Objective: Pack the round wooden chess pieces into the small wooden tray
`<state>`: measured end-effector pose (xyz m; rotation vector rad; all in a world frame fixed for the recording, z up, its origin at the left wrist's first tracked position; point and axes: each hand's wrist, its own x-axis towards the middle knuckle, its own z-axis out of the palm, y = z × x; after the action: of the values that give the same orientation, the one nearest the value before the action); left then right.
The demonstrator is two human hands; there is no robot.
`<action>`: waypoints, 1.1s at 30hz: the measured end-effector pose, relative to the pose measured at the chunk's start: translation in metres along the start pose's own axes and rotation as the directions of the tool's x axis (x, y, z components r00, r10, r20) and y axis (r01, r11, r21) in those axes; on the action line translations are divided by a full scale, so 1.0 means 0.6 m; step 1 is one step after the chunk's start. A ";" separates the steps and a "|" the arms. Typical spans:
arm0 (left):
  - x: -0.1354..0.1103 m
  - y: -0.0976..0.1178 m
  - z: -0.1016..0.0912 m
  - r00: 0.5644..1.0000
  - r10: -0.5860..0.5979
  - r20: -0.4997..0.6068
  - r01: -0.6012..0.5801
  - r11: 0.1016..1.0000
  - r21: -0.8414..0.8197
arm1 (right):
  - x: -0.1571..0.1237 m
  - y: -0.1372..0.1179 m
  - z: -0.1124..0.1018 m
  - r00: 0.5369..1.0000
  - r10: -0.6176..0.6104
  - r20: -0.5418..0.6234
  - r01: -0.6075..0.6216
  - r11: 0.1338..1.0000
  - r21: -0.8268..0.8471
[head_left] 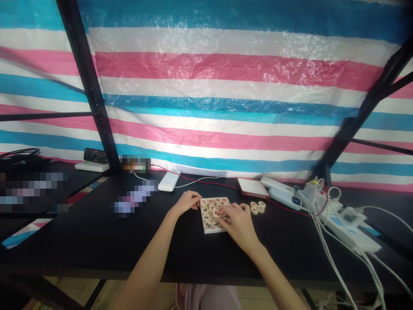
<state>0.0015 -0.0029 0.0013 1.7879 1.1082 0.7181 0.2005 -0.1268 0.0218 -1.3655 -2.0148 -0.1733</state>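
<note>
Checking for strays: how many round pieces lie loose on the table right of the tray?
4, beside the right hand: two rear pieces and two front pieces. Any underneath would be hidden.

Round character-marked pieces (212,208) in white tray (213,231)

Two hands (187,202) (238,221), one tray (211,232), one box (253,187), four loose pieces (254,210); tray pieces (208,225), partly hidden, cannot be fully counted.

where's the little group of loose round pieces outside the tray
The loose round pieces lie on the black table in the head view, just right of the right hand and nearer the person than the shallow box.
</note>
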 end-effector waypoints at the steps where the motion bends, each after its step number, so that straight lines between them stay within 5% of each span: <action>1: 0.000 -0.001 0.000 1.000 0.001 0.000 -0.001 1.000 -0.001 | 0.000 -0.004 0.003 1.000 -0.018 0.013 0.018 1.000 -0.019; 12: -0.002 0.003 0.001 1.000 -0.005 -0.002 0.005 1.000 -0.008 | -0.010 -0.006 -0.002 0.997 -0.078 0.022 0.080 0.987 -0.138; 19: -0.004 0.005 -0.001 1.000 -0.008 -0.005 0.008 1.000 -0.013 | -0.050 0.098 -0.027 0.973 0.120 -0.197 -0.185 0.914 -0.360; 24: -0.004 0.010 -0.001 1.000 -0.018 -0.008 0.018 1.000 -0.017 | -0.091 0.162 -0.031 0.987 0.113 -0.112 -0.153 0.873 -0.463; 33: -0.008 0.013 -0.001 0.999 -0.034 -0.015 0.034 0.999 -0.008 | -0.092 0.154 -0.021 0.994 0.071 -0.079 -0.096 0.917 -0.387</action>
<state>0.0017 -0.0086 0.0084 1.7556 1.1415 0.7159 0.2974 -0.1348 -0.0257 -1.6632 -1.9303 -0.5999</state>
